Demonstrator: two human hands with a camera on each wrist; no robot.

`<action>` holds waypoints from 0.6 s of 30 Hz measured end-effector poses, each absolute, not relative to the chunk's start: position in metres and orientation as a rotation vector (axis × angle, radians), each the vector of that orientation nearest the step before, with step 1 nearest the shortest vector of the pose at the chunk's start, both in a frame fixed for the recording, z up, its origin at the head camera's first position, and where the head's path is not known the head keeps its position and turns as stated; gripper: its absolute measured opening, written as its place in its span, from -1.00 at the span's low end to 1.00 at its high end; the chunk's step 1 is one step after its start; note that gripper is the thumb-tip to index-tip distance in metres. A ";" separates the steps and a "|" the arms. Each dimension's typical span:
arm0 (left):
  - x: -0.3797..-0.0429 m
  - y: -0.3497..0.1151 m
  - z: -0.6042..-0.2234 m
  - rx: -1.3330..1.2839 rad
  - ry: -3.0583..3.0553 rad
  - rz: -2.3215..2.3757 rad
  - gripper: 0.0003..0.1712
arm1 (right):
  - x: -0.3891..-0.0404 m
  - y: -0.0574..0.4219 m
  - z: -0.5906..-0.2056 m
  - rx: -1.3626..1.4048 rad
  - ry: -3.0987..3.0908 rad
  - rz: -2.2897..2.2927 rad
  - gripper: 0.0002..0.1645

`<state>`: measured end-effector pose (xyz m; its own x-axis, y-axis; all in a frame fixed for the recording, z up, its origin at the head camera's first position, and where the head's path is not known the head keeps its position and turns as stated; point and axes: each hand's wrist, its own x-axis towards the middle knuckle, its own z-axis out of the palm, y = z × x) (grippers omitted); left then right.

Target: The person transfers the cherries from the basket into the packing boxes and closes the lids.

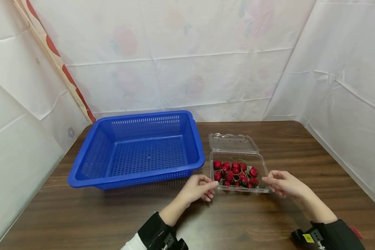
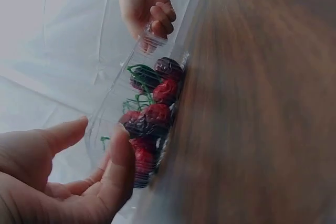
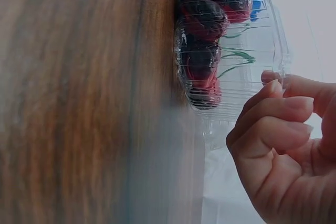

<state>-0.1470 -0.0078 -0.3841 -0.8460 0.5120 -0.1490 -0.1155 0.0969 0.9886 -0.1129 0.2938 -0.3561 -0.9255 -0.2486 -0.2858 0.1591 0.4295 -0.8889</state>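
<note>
A clear plastic clamshell box [image 1: 239, 189] lies on the table with its lid [image 1: 232, 143] folded back toward the wall. Inside it are several dark red cherries [image 1: 235, 173] with green stems, bunched toward the front. At the box's front left corner is my left hand [image 1: 198, 188], thumb at the rim and index finger against the outer wall [image 2: 113, 150]. My right hand [image 1: 285, 185] pinches the rim at the front right corner between thumb and index finger, as the right wrist view shows; its other fingers [image 3: 268, 140] are curled.
Left of the box stands a blue perforated plastic basket [image 1: 134, 175] with nothing in it, its right rim close to the box. Both rest on a brown wood-grain table [image 1: 112, 218]. White sheets [image 1: 175, 69] hang behind and on both sides.
</note>
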 end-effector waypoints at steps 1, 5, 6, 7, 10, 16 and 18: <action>-0.148 -0.007 -0.387 0.363 1.860 1.834 -0.65 | -0.113 0.294 -0.356 -0.089 2.309 -1.499 -0.51; -0.151 -0.005 -0.396 0.291 1.669 1.943 -0.73 | -0.112 0.295 -0.355 -0.111 2.287 -1.503 -0.51; -0.151 -0.004 -0.396 0.284 1.635 1.968 -0.76 | -0.112 0.295 -0.355 -0.114 2.285 -1.501 -0.51; -0.151 -0.004 -0.396 0.276 1.602 1.987 -0.80 | -0.111 0.295 -0.355 -0.116 2.287 -1.494 -0.51; -0.150 -0.004 -0.394 0.260 1.525 2.027 -0.89 | -0.110 0.295 -0.354 -0.116 2.295 -1.469 -0.50; -0.149 -0.006 -0.397 0.266 1.441 2.061 -0.91 | -0.111 0.297 -0.351 -0.200 2.331 -1.340 -0.56; -0.150 -0.007 -0.398 0.274 1.421 2.066 -0.90 | -0.113 0.299 -0.348 -0.245 2.327 -1.277 -0.61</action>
